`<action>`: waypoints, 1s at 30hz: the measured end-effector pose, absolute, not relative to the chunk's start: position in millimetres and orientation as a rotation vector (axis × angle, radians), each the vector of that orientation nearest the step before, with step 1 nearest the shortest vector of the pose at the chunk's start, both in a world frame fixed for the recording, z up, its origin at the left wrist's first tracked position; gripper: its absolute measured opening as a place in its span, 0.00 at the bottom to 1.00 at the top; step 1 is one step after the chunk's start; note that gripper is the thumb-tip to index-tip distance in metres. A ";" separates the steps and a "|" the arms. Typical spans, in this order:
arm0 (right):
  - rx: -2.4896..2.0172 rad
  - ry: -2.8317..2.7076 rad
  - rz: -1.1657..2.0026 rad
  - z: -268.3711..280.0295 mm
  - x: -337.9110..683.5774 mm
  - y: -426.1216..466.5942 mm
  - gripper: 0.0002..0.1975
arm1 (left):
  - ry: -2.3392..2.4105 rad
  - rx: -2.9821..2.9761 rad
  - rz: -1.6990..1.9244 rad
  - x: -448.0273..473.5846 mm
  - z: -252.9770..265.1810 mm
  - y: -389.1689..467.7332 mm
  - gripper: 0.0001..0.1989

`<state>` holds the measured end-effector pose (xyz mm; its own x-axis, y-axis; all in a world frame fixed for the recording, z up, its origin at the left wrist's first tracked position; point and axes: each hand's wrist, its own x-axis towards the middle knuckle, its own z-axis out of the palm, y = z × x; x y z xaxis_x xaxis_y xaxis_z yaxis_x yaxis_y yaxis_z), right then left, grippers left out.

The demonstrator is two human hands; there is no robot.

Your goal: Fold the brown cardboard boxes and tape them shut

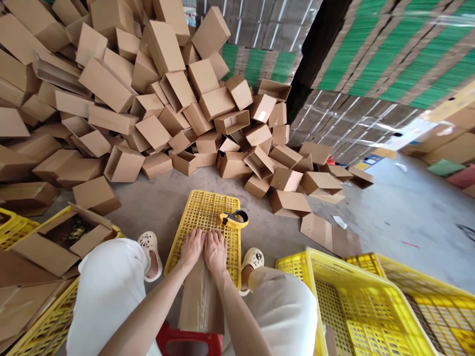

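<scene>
A long closed cardboard box [202,301] lies between my knees, with clear packing tape along its top. My left hand [192,248] and my right hand [215,251] lie side by side on its far end, fingers bent over the edge and gripping it. Under the far part of the box is a yellow plastic crate [210,202], its perforated face up. Just ahead of my right hand, a yellow and black tape dispenser [233,218] rests on the crate. A red stool [189,336] shows beneath the near end of the box.
A large heap of cardboard boxes [152,131] rises ahead and left. To the right stand yellow crates [356,277]. On the left, an open carton [79,232] with dark contents sits in another yellow crate [61,309]. Stacked bundles of flat cardboard [371,54] stand behind.
</scene>
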<state>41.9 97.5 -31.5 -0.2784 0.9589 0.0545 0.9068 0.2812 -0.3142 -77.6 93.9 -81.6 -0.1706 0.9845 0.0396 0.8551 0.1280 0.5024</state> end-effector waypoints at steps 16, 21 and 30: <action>-1.627 -2.425 0.324 -50.3 61.1 39.4 0.29 | 2.181 1.677 0.563 -77.3 -81.6 103.6 0.21; -1.601 -2.413 0.328 -54.4 83.0 -53.0 0.33 | 2.188 1.610 0.632 -75.9 -77.6 98.9 0.21; -1.590 -2.294 0.285 -89.8 104.5 -132.9 0.34 | 2.205 1.508 0.754 -74.8 -77.3 88.2 0.25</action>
